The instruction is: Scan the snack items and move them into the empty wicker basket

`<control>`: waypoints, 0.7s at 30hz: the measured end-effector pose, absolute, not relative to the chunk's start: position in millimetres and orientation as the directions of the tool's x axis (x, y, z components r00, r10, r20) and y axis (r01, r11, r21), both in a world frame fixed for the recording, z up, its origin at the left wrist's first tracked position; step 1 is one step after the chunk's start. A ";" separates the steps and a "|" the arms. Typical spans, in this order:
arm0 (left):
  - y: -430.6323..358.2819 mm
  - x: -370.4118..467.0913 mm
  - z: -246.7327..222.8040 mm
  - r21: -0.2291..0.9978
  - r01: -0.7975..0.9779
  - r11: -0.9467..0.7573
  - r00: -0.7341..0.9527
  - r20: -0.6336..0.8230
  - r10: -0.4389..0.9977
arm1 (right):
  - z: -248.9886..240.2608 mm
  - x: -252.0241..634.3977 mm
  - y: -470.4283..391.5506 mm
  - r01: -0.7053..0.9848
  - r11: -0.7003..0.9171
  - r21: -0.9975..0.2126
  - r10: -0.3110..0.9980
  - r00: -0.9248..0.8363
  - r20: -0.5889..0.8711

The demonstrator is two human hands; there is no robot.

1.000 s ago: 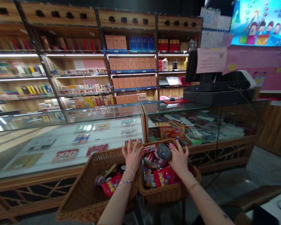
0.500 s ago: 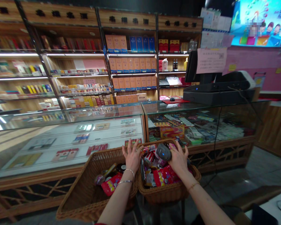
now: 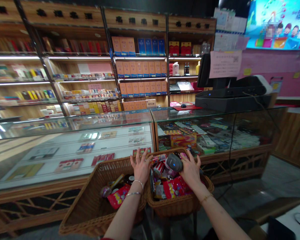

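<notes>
Two wicker baskets stand side by side. The left basket (image 3: pixel 77 200) holds a red packet (image 3: pixel 118 197) and a few small items; the right basket (image 3: pixel 175 208) is filled with snacks, among them a red packet (image 3: pixel 175 187). My left hand (image 3: pixel 141 166) is spread over the edges where the baskets meet, its thumb by a colourful tube (image 3: pixel 158 158). Over the right basket, my right hand (image 3: pixel 190 168) has its fingers apart, beside a dark grey scanner-like device (image 3: pixel 174 162) with a blue light. Its fingertips are partly hidden among the items.
A glass display counter (image 3: pixel 150 115) runs behind the baskets, with a monitor and cash drawer (image 3: pixel 220 102) on it and a cable (image 3: pixel 231 146) hanging down its front. Stocked shelves (image 3: pixel 142 78) line the back wall. A white surface (image 3: pixel 290 218) lies at the lower right.
</notes>
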State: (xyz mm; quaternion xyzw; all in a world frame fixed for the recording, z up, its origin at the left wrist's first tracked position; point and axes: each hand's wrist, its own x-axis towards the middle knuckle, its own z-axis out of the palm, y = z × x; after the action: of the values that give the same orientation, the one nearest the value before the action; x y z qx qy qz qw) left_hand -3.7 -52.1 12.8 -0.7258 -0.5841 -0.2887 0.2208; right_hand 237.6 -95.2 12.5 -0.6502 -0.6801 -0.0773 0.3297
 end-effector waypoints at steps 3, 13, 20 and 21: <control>-52.8 -3.7 13.3 0.021 0.976 -0.218 0.148 0.671 0.726 | 14.8 237.6 -96.5 0.924 0.152 -0.351 0.841 0.066 0.537; -54.1 -2.5 15.7 0.034 0.978 -0.205 0.132 0.660 0.739 | 17.4 237.1 -98.8 0.930 0.150 -0.336 0.844 0.056 0.534; -53.4 -3.0 14.5 0.033 0.977 -0.210 0.136 0.664 0.735 | 17.0 238.1 -98.7 0.923 0.164 -0.347 0.851 0.045 0.524; -53.4 -2.9 14.4 0.032 0.977 -0.212 0.138 0.665 0.734 | 16.8 238.3 -98.5 0.923 0.166 -0.348 0.851 0.044 0.524</control>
State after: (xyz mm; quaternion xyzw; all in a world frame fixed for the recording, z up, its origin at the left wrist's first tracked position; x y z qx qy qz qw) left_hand -2.9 -53.4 14.4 -0.7239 -0.5907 -0.2868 0.2119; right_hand 238.3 -98.5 16.8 -0.6434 -0.6891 -0.0547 0.3289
